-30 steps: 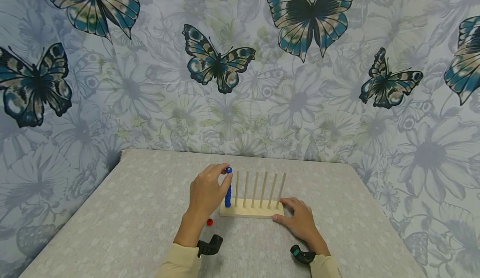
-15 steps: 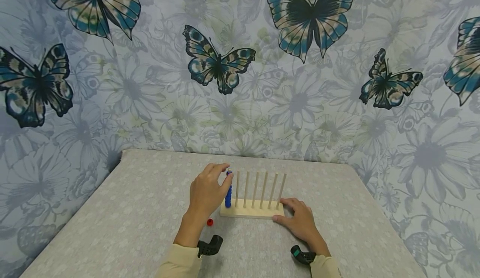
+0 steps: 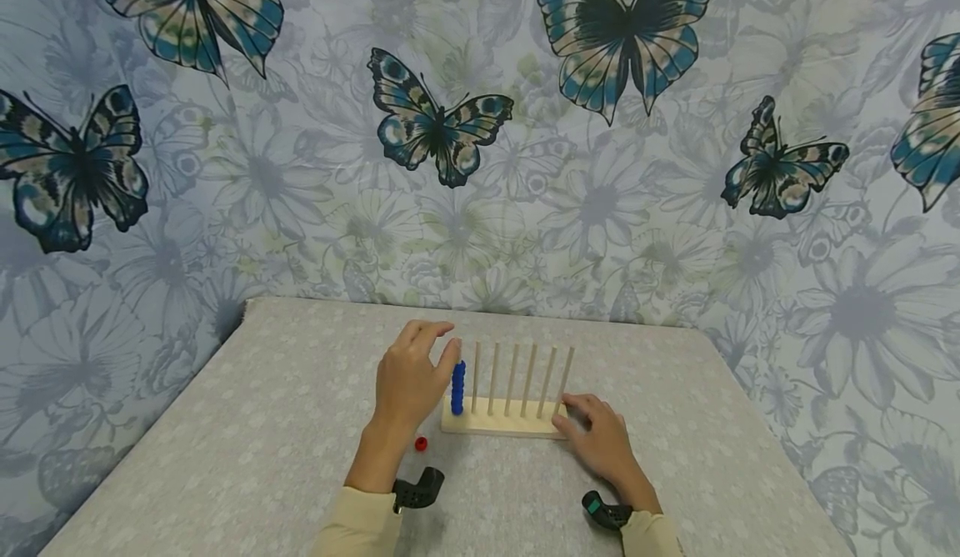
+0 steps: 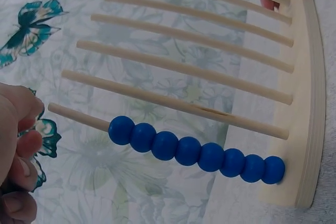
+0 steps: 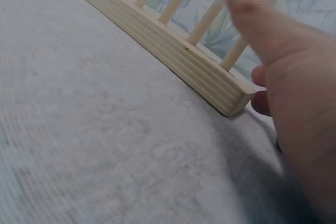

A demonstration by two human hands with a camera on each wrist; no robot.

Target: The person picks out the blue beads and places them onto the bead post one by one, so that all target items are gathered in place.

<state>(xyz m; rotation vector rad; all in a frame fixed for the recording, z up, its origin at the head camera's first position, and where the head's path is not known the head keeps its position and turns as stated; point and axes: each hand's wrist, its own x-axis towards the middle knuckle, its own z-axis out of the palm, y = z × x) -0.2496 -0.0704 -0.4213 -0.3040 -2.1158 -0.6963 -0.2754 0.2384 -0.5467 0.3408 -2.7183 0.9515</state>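
Observation:
A wooden peg stand (image 3: 504,428) with a row of upright dowels stands on the table. Several blue beads (image 4: 188,151) are stacked on its leftmost dowel, down to the base, and the dowel's bare tip pokes out above them. My left hand (image 3: 408,378) hovers beside that tip, thumb and fingers apart, holding nothing. At the stand's right end is my right hand (image 3: 600,436). In the right wrist view its thumb (image 5: 262,22) is raised off the base, while other fingertips lie close to the end of the wood.
A single red bead (image 3: 421,444) lies on the cloth-covered table (image 3: 262,424), in front of the stand's left end and near my left forearm. Behind the table rises a wall (image 3: 600,232) with butterfly and flower patterns.
A blue bead left my left fingers and slid down the leftmost dowel onto the stack. The left hand drew slightly up and left. My right thumb lifted from the base.

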